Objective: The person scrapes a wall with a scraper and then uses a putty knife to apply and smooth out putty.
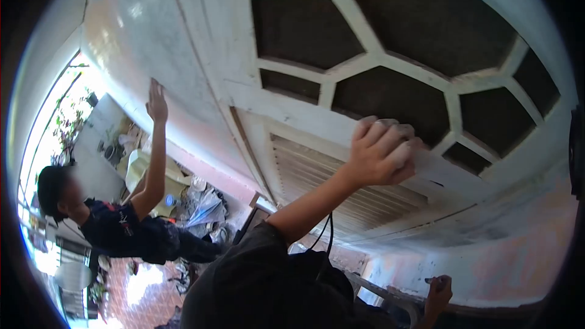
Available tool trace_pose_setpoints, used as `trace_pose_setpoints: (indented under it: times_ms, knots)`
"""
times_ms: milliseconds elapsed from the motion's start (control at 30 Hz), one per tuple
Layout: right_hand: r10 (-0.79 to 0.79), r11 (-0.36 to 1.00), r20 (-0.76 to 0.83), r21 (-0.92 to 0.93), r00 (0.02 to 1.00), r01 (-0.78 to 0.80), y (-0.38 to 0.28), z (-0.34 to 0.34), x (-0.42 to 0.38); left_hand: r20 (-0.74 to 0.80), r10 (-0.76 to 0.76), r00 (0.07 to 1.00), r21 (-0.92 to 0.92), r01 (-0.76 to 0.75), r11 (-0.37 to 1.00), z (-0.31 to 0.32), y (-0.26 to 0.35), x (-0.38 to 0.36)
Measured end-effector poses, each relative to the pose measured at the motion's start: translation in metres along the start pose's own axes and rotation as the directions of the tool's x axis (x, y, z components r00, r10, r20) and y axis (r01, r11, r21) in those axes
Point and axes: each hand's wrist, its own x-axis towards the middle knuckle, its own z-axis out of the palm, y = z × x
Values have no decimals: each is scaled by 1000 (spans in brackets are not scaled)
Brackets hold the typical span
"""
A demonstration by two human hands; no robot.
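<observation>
Left hand (pixel 381 152) raised and clenched over a small pale pad (pixel 403 157), pressed flat against the white door (pixel 304 116), on the wide rail between the dark honeycomb panes (pixel 390 100) above and the slatted panel (pixel 317 176) below. Pad mostly hidden under the curled fingers, only an edge showing by the knuckles; what it is made of cannot be told. Right hand (pixel 440 292) low at the bottom edge, near the foot of the wall (pixel 506 250), pinching something small and dark; too small to say what. Black sleeve (pixel 256 268) filling the lower middle, a thin black cord (pixel 329 231) hanging beside the forearm.

Off to the left, another person in a dark shirt (pixel 116 228), one open hand (pixel 156 102) laid flat high on the pale wall. Behind that person, a yellowish container (pixel 143 170) on the ground, contents not visible, beside a heap of crumpled bags and clutter (pixel 207 207). Bright daylight and greenery (pixel 70 116) at the far left.
</observation>
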Motion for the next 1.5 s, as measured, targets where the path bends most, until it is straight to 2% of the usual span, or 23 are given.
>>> trace_pose_setpoints:
  times_ms: [200,267,500,667,700,767,800,833,867,900,1000,1033,1067,1100,1167,1233,1267,1300,1333,1367,1400,1467,1500]
  knots:
    - [-61,997,185,52,981,52,28,10,-1,-63,-18,998,-65,14,998,2,5,-1]
    - [-46,993,150,116,988,28,37,14,-1,-88,-20,996,-49,16,999,5,5,-3]
    - [-195,964,90,201,977,173,34,15,3,-146,-25,989,-92,12,996,9,5,-4]
    - [-167,940,89,316,982,131,60,19,9,-148,-34,988,-112,18,994,10,5,-5]
    - [-140,940,82,324,987,106,59,16,8,-103,-33,994,-93,24,995,7,4,-5]
    - [-282,919,-73,266,957,292,91,28,17,29,-37,999,-113,40,993,2,4,-6]
    - [-203,946,2,257,979,196,66,15,11,51,-36,998,-94,41,995,1,2,-11]
    - [-153,963,-8,221,988,151,48,9,7,71,-33,997,-99,40,994,4,3,-15]
    - [11,962,-2,271,1000,-10,10,-2,3,114,-43,993,-55,49,997,3,2,-17]
    - [69,946,-69,322,995,-43,-10,-7,1,132,-35,991,-70,44,997,2,-1,-19]
    - [16,923,-258,374,966,85,-30,-10,-2,127,-35,991,1,35,999,3,0,-17]
    - [136,884,-193,467,972,-31,-26,-9,-6,77,-25,997,2,25,1000,4,2,-15]
    - [176,823,-216,568,961,-23,-27,-3,-8,114,-2,994,44,-3,999,3,6,-12]
    - [150,784,-265,619,952,49,-30,1,-9,39,6,999,-26,-5,1000,4,21,0]
    - [216,841,-307,542,927,-16,-26,6,-9,11,23,1000,-218,-20,976,10,42,-18]
    - [279,829,-315,556,907,-62,-13,11,-9,217,280,935,-672,-66,738,21,71,-41]
    - [302,831,-314,550,900,-86,-7,13,-9,240,319,917,-798,-1,603,26,103,-41]
    - [332,836,-333,536,883,-113,-6,16,-10,361,379,852,-826,103,554,30,131,-50]
    - [362,840,-347,524,865,-141,-7,19,-10,519,459,721,-827,288,483,39,156,-58]
    - [293,856,-362,512,885,-74,-13,16,-9,634,547,546,-773,468,429,49,177,-68]
    - [245,868,-340,495,908,-49,-13,17,-8,626,560,543,-779,469,416,58,191,-87]
    - [241,879,-310,471,920,-72,-14,16,-5,684,655,320,-560,806,192,79,209,-128]
    - [250,879,-314,471,916,-78,-12,16,-6,678,663,317,-561,807,187,83,215,-135]
